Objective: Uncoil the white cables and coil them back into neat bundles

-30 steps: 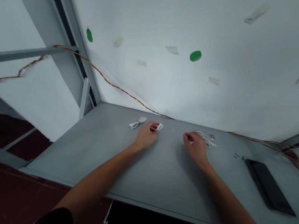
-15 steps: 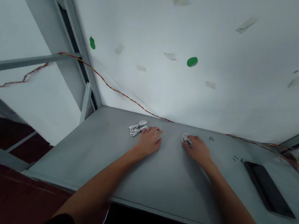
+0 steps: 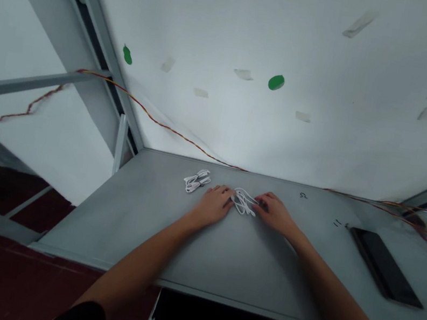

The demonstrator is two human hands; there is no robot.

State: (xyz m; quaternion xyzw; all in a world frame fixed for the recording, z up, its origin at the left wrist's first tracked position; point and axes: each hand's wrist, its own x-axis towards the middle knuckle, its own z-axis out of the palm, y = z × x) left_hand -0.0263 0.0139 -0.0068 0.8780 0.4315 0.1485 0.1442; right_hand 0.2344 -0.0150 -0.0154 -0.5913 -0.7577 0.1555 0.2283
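Observation:
A loosely coiled white cable (image 3: 244, 202) lies between my two hands on the grey tabletop (image 3: 217, 259). My left hand (image 3: 213, 203) rests low at its left end, thumb and forefinger closed about the cable's edge. At the other end, my right hand (image 3: 274, 212) pinches the cable with bent fingers, their tips partly hidden. A second white cable (image 3: 197, 181), folded in a bundle with a dark tie around its middle, lies just left of my left hand and apart from it.
A black tablet-like slab (image 3: 386, 265) lies on the right side of the table. Red and yellow twisted wires (image 3: 162, 125) run along the white back panel (image 3: 211, 127). Grey metal frame bars (image 3: 120, 144) stand at the left. Small black marks (image 3: 303, 196) show on the tabletop.
The white cable in my right hand has come left and now spreads out between both hands. My left hand has shifted slightly away from the tied bundle and closed on the cable's left end.

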